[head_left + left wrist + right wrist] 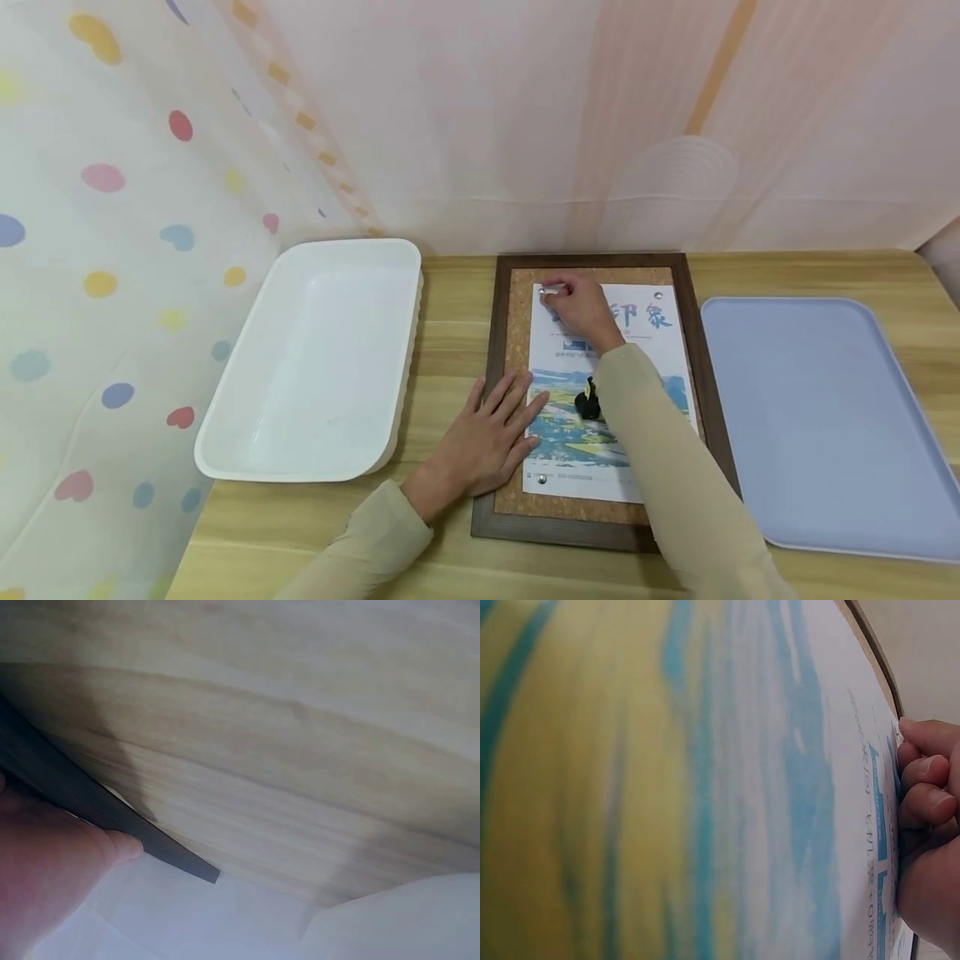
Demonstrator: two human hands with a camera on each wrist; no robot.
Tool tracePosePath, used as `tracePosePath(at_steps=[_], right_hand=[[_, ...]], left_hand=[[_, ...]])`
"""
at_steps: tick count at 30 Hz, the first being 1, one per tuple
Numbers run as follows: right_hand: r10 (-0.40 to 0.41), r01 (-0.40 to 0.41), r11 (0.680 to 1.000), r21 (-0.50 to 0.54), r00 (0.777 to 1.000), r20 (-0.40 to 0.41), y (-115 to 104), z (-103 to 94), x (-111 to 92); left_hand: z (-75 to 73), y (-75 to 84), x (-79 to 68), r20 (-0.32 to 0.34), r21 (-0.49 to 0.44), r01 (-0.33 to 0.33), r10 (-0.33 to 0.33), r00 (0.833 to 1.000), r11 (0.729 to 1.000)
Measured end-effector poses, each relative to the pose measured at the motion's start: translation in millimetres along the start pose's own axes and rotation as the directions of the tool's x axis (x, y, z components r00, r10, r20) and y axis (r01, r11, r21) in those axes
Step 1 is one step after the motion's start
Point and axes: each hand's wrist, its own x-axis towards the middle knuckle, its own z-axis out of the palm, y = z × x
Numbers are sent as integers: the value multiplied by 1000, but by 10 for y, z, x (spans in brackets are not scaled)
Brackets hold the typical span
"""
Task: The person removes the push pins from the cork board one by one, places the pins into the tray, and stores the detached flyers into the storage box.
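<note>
A wood-grained table (453, 333) is seen set in a decorated corner, given the look of a home playroom or craft nook, though whether it is housed in a home, a classroom or a studio cannot be told. Behind the framed cork board (519, 333), the corner is closed off by a pale pink covering (465, 125) printed with stripes and an arch. Well to the board's left, a white covering (150, 267) is scattered with coloured hearts and dots. A white tub (307, 358) is placed left of the board, a pale blue tray (825, 417) just right; a colourful poster (555, 417) is pinned on it.
</note>
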Motion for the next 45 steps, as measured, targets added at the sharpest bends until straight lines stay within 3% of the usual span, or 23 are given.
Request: tracePosePath(at_steps=[11,21,34,45], right_hand=[[-15,15,1000,17,1000,-19,14,105,-3],[-28,32,998,48,996,-84,-23,178,-55],[24,-18,999,45,991,-132,-51,233,-57],[41,-33,998,61,991,-131,-61,238,-72]], left_hand=[[5,-27,-70,5,-50,0,0,1000,999],[11,-30,-120,2,-47,-6,6,1000,999],[3,-46,-137,-26,-8,-30,30,999,1000],[6,-64,-133,-37,-61,-48,46,998,997]])
